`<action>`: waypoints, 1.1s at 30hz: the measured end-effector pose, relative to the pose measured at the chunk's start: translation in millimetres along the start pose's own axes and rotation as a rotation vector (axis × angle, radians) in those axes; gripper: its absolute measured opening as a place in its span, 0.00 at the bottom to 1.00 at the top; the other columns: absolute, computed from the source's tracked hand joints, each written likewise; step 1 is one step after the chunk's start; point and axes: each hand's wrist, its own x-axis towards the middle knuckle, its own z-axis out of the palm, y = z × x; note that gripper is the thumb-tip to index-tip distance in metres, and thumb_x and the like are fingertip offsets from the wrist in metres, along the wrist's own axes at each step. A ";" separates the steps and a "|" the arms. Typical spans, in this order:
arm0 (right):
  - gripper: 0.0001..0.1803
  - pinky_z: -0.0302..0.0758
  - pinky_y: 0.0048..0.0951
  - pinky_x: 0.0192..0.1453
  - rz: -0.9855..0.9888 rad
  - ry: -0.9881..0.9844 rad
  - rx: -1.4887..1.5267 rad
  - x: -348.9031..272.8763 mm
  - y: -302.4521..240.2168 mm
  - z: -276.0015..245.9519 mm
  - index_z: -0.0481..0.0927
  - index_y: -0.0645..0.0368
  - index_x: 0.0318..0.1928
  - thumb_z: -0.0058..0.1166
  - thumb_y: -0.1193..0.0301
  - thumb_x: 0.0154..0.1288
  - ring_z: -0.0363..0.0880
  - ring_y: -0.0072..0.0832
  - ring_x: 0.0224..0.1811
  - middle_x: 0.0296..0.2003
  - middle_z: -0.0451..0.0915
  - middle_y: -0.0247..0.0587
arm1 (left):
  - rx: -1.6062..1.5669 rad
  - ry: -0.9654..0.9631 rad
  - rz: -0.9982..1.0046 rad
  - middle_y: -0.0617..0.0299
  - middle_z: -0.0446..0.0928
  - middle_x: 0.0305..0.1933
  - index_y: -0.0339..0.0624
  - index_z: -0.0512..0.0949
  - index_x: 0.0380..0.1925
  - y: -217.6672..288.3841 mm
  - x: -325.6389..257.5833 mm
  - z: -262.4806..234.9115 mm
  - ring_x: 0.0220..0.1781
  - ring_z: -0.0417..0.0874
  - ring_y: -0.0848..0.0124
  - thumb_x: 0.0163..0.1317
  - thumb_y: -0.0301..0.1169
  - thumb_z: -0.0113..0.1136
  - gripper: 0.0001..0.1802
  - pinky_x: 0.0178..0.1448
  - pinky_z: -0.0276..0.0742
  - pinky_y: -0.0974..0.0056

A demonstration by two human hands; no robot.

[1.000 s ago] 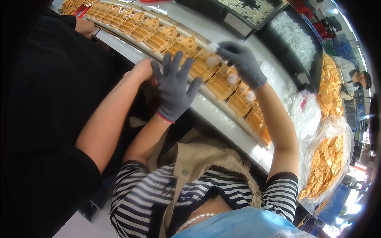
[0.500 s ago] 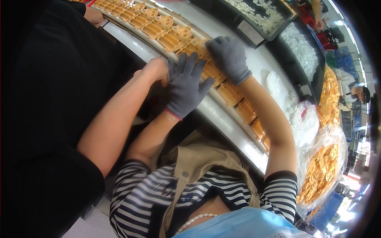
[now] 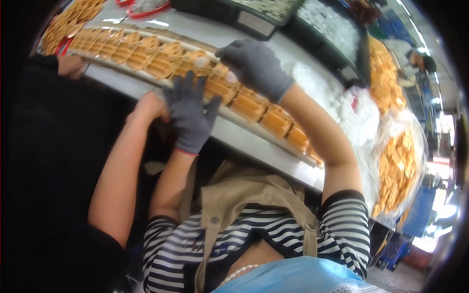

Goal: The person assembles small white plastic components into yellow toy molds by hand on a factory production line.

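A long row of orange plastic housings (image 3: 249,104) lies on a pale strip running across in front of me. My left hand (image 3: 189,117), in a grey glove, rests with spread fingers at the row's near edge, fingertips on one housing. Above the row's far side is my right hand (image 3: 256,66), also gloved, its fingers curled downward; what they hold, if anything, is hidden. A small white round piece (image 3: 201,62) sits in a housing between my hands. Another whitish piece (image 3: 231,77) shows just below my right hand, blurred.
A co-worker's bare forearm (image 3: 119,166) reaches in at left, its hand beside my left wrist. Beyond the row stand black bins (image 3: 337,49) of small white parts. Clear bags (image 3: 403,161) of orange parts and white pieces lie right. More orange parts (image 3: 73,22) are heaped far left.
The view has turned, so more of the row shows at the left. My right hand sits slightly farther beyond the row, uncovering white pieces near it. My left hand keeps its spread pose.
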 end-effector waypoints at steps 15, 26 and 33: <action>0.13 0.76 0.30 0.33 0.757 0.017 0.146 -215.6 195.8 -36.8 0.83 0.57 0.48 0.55 0.67 0.66 0.80 0.29 0.25 0.28 0.82 0.44 | 0.090 -0.043 0.036 0.48 0.66 0.68 0.42 0.74 0.59 -2.6 5.5 6.9 0.70 0.62 0.41 0.66 0.48 0.54 0.27 0.73 0.48 0.35; 0.08 0.75 0.42 0.46 0.692 -0.133 0.010 -198.8 178.5 -19.0 0.85 0.54 0.39 0.57 0.68 0.60 0.82 0.45 0.40 0.33 0.84 0.49 | 0.085 -0.096 -0.002 0.50 0.65 0.69 0.43 0.72 0.61 -2.7 -5.6 2.0 0.73 0.59 0.43 0.65 0.42 0.56 0.27 0.76 0.44 0.41; 0.11 0.75 0.39 0.46 0.749 -0.104 0.028 -202.2 175.4 -29.6 0.84 0.56 0.44 0.55 0.72 0.62 0.81 0.45 0.38 0.36 0.84 0.48 | 0.074 -0.063 -0.002 0.47 0.65 0.69 0.41 0.73 0.59 1.4 7.3 1.1 0.71 0.60 0.41 0.67 0.48 0.52 0.28 0.73 0.49 0.36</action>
